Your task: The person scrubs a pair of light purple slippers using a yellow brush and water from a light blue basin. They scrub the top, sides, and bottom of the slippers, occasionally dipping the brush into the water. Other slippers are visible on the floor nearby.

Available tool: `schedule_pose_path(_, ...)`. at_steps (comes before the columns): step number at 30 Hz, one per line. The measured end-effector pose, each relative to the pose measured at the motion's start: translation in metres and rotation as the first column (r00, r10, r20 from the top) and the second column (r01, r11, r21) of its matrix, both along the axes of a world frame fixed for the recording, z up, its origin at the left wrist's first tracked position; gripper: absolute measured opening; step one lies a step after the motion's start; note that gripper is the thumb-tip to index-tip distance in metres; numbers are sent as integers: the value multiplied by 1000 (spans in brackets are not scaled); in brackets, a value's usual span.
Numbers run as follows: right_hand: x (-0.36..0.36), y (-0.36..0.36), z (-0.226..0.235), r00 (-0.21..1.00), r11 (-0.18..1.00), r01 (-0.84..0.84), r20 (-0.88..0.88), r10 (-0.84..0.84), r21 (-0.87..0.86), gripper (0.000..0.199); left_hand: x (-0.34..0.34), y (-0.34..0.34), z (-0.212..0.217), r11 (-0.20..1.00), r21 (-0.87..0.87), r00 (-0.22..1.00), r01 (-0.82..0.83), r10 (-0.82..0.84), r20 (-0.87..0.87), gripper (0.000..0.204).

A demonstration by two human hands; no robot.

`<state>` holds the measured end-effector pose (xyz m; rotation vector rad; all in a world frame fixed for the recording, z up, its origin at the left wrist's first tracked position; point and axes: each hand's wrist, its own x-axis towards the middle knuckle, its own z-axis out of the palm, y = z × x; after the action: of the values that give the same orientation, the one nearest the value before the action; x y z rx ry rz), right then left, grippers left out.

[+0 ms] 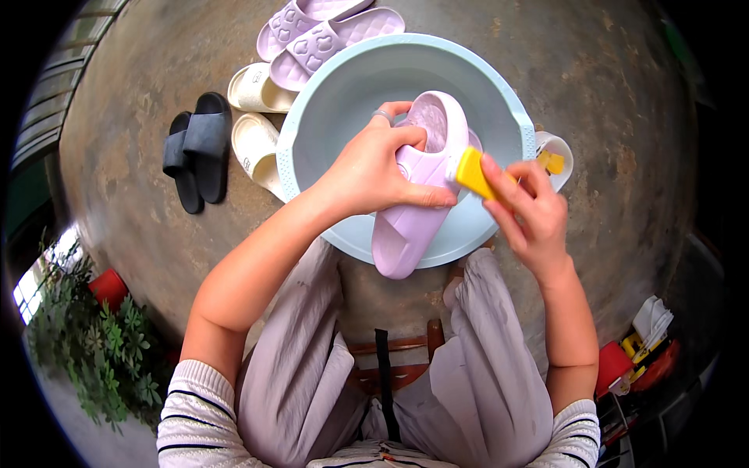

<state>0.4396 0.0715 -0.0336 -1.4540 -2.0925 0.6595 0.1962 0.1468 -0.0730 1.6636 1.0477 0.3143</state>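
Observation:
My left hand grips a lilac slipper by its upper, thumb across the strap and fingers round the far side. The slipper is tilted above a pale blue basin, its lower end reaching over the near rim. In my right hand is a yellow scrub brush, pinched between thumb and fingers. Its pale bristles meet the right side of the slipper. Part of another lilac thing shows behind the slipper inside the basin; its shape is mostly hidden.
Lilac slippers, cream slippers and dark slides lie on the floor left of and beyond the basin. A white cup holding something yellow stands right of it. A leafy plant is at lower left, a red container at lower right.

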Motion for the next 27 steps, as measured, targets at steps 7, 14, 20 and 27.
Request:
schedule_pose_path(7,-6,12,2,1000,1000,7,-16,-6,25,50,3,-2,1,999,48,999,-12,10,49,55)
schedule_pose_path(14,-21,23,-2,865,955,219,-414,-284,-198,50,7,-1,18,993,-25,954,113,-102,281,54)
schedule_pose_path(20,-61,-36,-35,770,905,235,-500,-396,-355,55,-9,6,-6,987,-135,923,82,-24,385,90)
schedule_pose_path(27,-71,-27,-40,944,965,175,-244,-221,-198,54,-24,-8,-15,781,-622,918,49,211,336,82)
